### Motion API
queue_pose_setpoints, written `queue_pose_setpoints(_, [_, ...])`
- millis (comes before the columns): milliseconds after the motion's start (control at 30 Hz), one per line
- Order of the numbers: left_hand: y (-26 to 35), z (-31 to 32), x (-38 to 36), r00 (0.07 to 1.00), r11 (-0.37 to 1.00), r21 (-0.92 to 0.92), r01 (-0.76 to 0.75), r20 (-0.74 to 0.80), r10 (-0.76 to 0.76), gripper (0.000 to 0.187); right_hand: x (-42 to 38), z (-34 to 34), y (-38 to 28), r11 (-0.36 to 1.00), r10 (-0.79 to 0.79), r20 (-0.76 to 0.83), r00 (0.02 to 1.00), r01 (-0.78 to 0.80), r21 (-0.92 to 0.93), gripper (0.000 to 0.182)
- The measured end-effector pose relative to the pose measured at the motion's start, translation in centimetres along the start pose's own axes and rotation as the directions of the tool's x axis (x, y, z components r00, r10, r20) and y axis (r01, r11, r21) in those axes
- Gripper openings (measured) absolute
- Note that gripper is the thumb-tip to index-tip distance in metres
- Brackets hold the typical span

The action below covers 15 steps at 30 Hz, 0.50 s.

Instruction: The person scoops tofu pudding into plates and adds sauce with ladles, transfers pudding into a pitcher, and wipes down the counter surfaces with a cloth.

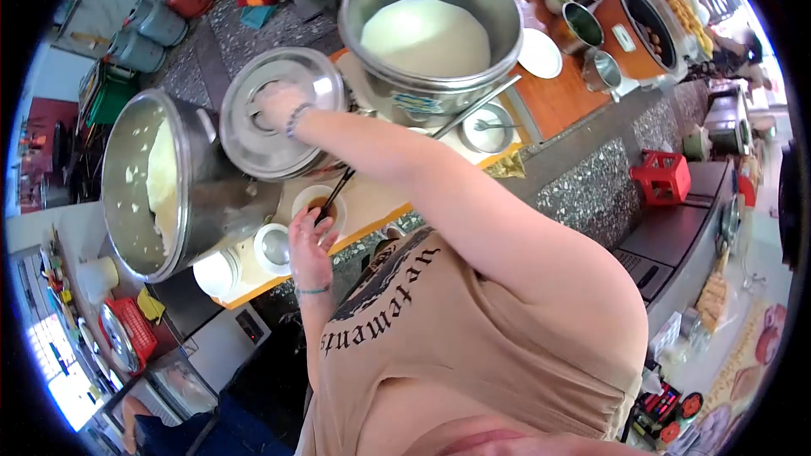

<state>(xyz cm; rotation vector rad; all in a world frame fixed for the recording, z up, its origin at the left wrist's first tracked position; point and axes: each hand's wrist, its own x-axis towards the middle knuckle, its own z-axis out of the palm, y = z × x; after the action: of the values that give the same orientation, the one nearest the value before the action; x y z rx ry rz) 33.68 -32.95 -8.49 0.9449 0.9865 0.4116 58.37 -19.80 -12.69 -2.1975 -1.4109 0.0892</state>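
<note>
My right hand [280,108], reached across my body, grips the top of a round metal pot lid [253,148] between two large pots. A dark slim utensil [338,192] runs from the fingertips of my left hand [311,249] over a white bowl of brown liquid [302,197]. Beside that hand is a small pale round dish [272,249]. The left steel pot [224,194] leans toward me with a pale white mass inside. Behind the lid, another steel pot [346,13] contains smooth white food.
A metal bowl with a utensil [486,137] and a white plate [541,54] lie to the right. Metal containers [578,27] and an orange-sided pot [625,38] line the counter beyond. Gas cylinders [158,24] stand far left, a red stool [661,179] on the right floor.
</note>
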Motion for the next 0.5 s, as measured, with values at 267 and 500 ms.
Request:
queue_pose_setpoints(267, [-5.9,9.9,-2.8,0.981,0.993,-0.089,-0.074,-0.184,0.057,0.044,-15.4,-10.9,2.1,0.722,-0.532,-0.213,0.82,0.57,0.391,0.049])
queue_pose_setpoints(500, [-8.1,20.6,-2.8,1.0,1.0,-0.028,-0.002,-0.016,0.002,0.041,-33.7,-25.0,23.4,0.762,-0.196,0.159,0.968,0.048,0.646,0.024])
